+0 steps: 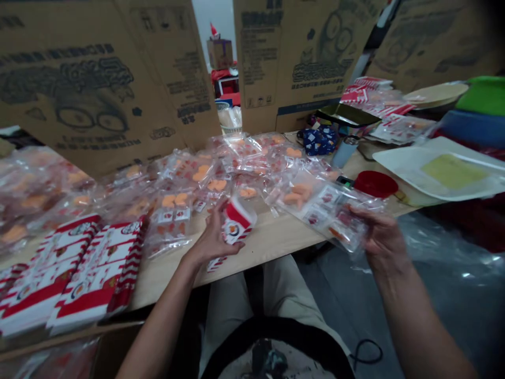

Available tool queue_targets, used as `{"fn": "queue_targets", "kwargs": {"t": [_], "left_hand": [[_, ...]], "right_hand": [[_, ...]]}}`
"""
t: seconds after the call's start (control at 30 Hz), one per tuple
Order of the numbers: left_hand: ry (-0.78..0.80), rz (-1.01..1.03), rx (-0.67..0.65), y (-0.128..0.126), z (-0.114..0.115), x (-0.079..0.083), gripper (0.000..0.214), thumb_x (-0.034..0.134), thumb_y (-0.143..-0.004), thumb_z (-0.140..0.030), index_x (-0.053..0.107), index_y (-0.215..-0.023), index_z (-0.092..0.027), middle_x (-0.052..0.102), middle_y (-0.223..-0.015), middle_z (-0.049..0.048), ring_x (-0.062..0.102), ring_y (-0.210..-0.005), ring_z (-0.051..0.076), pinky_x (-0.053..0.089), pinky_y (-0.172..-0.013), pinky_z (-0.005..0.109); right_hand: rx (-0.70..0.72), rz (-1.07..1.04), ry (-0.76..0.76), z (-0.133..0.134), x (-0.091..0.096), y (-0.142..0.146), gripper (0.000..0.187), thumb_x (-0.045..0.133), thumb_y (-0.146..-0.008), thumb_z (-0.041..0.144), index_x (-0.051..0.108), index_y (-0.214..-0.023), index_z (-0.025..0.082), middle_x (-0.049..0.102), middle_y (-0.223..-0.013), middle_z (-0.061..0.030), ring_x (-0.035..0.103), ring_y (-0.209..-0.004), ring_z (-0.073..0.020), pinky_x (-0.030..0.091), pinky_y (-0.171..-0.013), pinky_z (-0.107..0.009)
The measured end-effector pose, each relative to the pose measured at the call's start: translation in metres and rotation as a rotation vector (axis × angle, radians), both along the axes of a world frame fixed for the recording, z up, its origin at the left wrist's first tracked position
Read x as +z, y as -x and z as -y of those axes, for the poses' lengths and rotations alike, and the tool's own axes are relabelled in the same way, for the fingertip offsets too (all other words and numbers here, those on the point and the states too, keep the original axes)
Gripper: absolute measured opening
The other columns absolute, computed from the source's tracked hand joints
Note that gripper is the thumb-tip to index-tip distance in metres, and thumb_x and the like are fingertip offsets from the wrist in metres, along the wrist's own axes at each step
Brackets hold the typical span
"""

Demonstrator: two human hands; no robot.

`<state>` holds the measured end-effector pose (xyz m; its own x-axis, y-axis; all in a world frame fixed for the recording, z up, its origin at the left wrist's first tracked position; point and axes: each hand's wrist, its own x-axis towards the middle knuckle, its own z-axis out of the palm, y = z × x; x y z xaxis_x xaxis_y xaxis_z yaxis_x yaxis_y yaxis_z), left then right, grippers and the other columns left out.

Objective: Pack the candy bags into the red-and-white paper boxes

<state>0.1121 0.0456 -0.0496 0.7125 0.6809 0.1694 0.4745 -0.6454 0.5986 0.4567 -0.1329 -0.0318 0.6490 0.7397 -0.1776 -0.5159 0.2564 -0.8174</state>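
My left hand [215, 231] is closed around a small red-and-white paper box [239, 221] with a round printed badge, held tilted just above the table's front edge. In my right hand [379, 231], the fingers pinch the right end of a clear plastic bag [315, 205]. Orange shaped pieces and several small printed packets show through that bag. Part of another red-striped item [216, 263] lies on the table beneath my left hand. Close to the left hand sits a filled clear bag [171, 216] with orange pieces and printed packets.
Two stacks of flat red-and-white cartons [98, 268] lie at the left. Many filled clear bags cover the back of the table [272, 245], before tall cardboard boxes [106, 79]. At right are a red round container [374, 184], a white tray [410, 158], a grey-blue bottle [345, 152] and a blue pouch [319, 139].
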Motion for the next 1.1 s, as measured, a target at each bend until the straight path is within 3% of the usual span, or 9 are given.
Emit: {"fn": "queue_targets", "kwargs": {"t": [0.07, 0.17, 0.3, 0.43, 0.53, 0.63, 0.73, 0.9, 1.1], "left_hand": [[-0.062, 0.177, 0.012, 0.019, 0.009, 0.017, 0.129, 0.086, -0.064, -0.045, -0.002, -0.157, -0.025, 0.028, -0.156, 0.0201, 0.035, -0.145, 0.04, 0.03, -0.119, 0.057], [-0.128, 0.252, -0.041, 0.03, 0.019, 0.032, 0.14, 0.089, -0.061, -0.051, -0.01, -0.157, -0.029, 0.021, -0.158, 0.0207, 0.027, -0.149, 0.043, 0.027, -0.12, 0.061], [-0.221, 0.235, -0.093, 0.026, 0.024, 0.031, 0.149, 0.091, -0.061, -0.052, -0.022, -0.156, -0.031, 0.014, -0.161, 0.0208, 0.02, -0.152, 0.043, 0.023, -0.121, 0.062], [-0.218, 0.182, -0.059, 0.029, 0.024, 0.024, 0.149, 0.089, -0.063, -0.055, -0.027, -0.154, -0.031, 0.009, -0.163, 0.0216, 0.017, -0.152, 0.044, 0.023, -0.12, 0.064], [-0.237, 0.064, -0.074, 0.031, 0.027, 0.023, 0.149, 0.088, -0.062, -0.058, -0.026, -0.154, -0.029, 0.011, -0.161, 0.0235, 0.018, -0.151, 0.046, 0.022, -0.119, 0.065], [-0.303, -0.072, -0.172, 0.025, 0.036, 0.022, 0.139, 0.084, -0.067, -0.056, -0.018, -0.157, -0.025, 0.019, -0.159, 0.0246, 0.024, -0.148, 0.047, 0.019, -0.119, 0.065], [-0.328, -0.103, -0.263, 0.015, 0.042, 0.018, 0.129, 0.08, -0.072, -0.053, -0.013, -0.157, -0.024, 0.028, -0.156, 0.0241, 0.03, -0.145, 0.045, 0.018, -0.119, 0.064], [-0.238, -0.109, -0.207, 0.008, 0.043, 0.01, 0.137, 0.082, -0.067, -0.057, -0.017, -0.156, -0.023, 0.028, -0.155, 0.0247, 0.031, -0.144, 0.046, 0.02, -0.118, 0.063], [-0.27, -0.257, -0.323, 0.006, 0.041, 0.002, 0.122, 0.075, -0.073, -0.039, -0.011, -0.159, -0.026, 0.023, -0.161, 0.0212, 0.023, -0.149, 0.044, 0.016, -0.119, 0.064]], "right_hand": [[-0.053, -0.012, 0.004, 0.011, 0.021, 0.008, 0.024, 0.076, -0.062, 0.008, 0.076, -0.085, 0.017, 0.078, -0.079, -0.006, 0.075, -0.062, -0.0214, 0.067, -0.06, -0.03], [-0.125, 0.039, -0.044, 0.015, 0.049, 0.024, 0.02, 0.074, -0.065, 0.01, 0.077, -0.081, 0.02, 0.078, -0.077, -0.0063, 0.076, -0.067, -0.023, 0.068, -0.063, -0.031], [-0.043, 0.15, -0.103, 0.011, 0.074, 0.056, 0.016, 0.076, -0.064, 0.011, 0.075, -0.077, 0.019, 0.077, -0.072, -0.006, 0.075, -0.06, -0.0221, 0.065, -0.052, -0.028], [0.126, 0.28, -0.097, 0.02, 0.081, 0.068, 0.041, 0.079, -0.064, 0.012, 0.075, -0.102, 0.023, 0.079, -0.078, -0.0052, 0.076, -0.064, -0.023, 0.064, -0.054, -0.028], [0.251, 0.342, -0.02, 0.028, 0.075, 0.056, 0.055, 0.084, -0.064, 0.018, 0.071, -0.116, 0.025, 0.08, -0.082, -0.0081, 0.077, -0.067, -0.0265, 0.065, -0.057, -0.034], [0.442, 0.329, 0.074, 0.026, 0.062, 0.037, 0.054, 0.088, -0.06, 0.022, 0.072, -0.111, 0.023, 0.079, -0.078, -0.0101, 0.075, -0.058, -0.0271, 0.061, -0.047, -0.03], [0.574, 0.253, 0.156, 0.018, 0.048, 0.021, 0.052, 0.089, -0.058, 0.022, 0.073, -0.107, 0.021, 0.078, -0.074, -0.0104, 0.074, -0.058, -0.0267, 0.06, -0.048, -0.029], [0.592, 0.19, 0.183, 0.013, 0.029, 0.006, 0.051, 0.087, -0.054, 0.021, 0.074, -0.103, 0.021, 0.079, -0.077, -0.0087, 0.075, -0.062, -0.0272, 0.06, -0.052, -0.032], [0.745, 0.291, 0.25, -0.004, -0.005, 0.0, 0.057, 0.088, -0.061, 0.025, 0.07, -0.115, 0.018, 0.078, -0.083, -0.0077, 0.074, -0.068, -0.0239, 0.059, -0.059, -0.029]]}}
